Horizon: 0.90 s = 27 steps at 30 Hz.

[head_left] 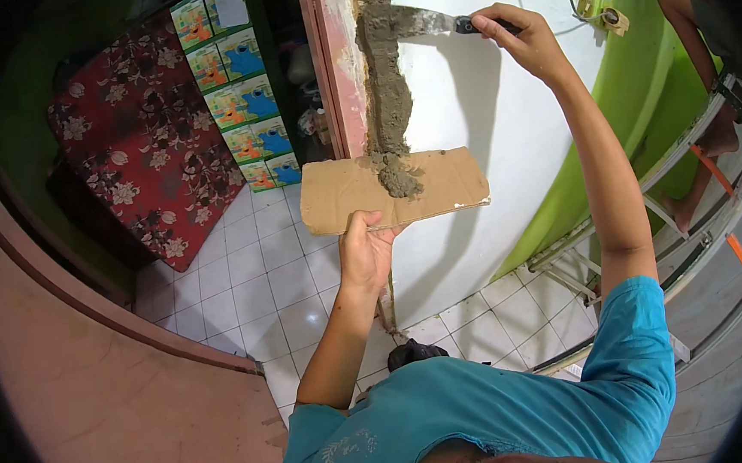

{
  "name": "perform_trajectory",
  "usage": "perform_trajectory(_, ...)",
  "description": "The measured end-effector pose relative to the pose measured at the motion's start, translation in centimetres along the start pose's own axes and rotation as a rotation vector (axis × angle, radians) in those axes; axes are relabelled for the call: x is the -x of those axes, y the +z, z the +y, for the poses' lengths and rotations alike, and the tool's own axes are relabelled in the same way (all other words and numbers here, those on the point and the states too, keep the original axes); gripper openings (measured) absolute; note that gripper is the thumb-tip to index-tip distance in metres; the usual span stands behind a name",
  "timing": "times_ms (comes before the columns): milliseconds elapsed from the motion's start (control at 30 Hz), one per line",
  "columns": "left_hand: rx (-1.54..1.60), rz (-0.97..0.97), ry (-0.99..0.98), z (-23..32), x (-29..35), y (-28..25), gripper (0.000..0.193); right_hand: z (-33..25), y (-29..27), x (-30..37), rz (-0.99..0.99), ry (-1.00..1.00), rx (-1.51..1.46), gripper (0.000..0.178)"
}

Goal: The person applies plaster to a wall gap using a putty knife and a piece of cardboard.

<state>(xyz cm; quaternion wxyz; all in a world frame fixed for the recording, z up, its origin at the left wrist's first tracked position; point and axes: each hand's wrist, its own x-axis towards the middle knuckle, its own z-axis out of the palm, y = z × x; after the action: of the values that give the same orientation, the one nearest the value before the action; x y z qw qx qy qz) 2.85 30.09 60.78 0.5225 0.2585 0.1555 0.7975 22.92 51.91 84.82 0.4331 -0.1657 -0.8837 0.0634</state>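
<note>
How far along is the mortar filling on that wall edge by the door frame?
Done: a grey mortar strip already fills the gap between the white wall and the pink door frame, from above the frame's top edge down to the cardboard. In hand: the right hand presses a putty knife on the strip; the left hand holds the cardboard sheet carrying a mortar lump. Left: the gap below the cardboard is hidden.

Stack of rectangular cartons (240, 86) seen upper left, stood upright beside the door frame (325, 63); faces printed green and yellow with blue and orange figures.
</note>
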Motion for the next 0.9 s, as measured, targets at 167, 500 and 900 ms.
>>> perform_trajectory(167,-0.022,0.055,0.006,-0.1,0.0,0.1,0.05,0.4,0.5,-0.5,0.068,-0.04,-0.062,0.028)
perform_trajectory(500,0.001,0.072,0.002,0.0,-0.1,0.5,0.057,1.0,0.1,0.5,0.066,-0.024,-0.087,0.028)
perform_trajectory(900,-0.039,0.003,0.011,0.1,-0.2,0.2,0.053,0.7,0.5,1.2,0.162,-0.062,-0.11,0.025)
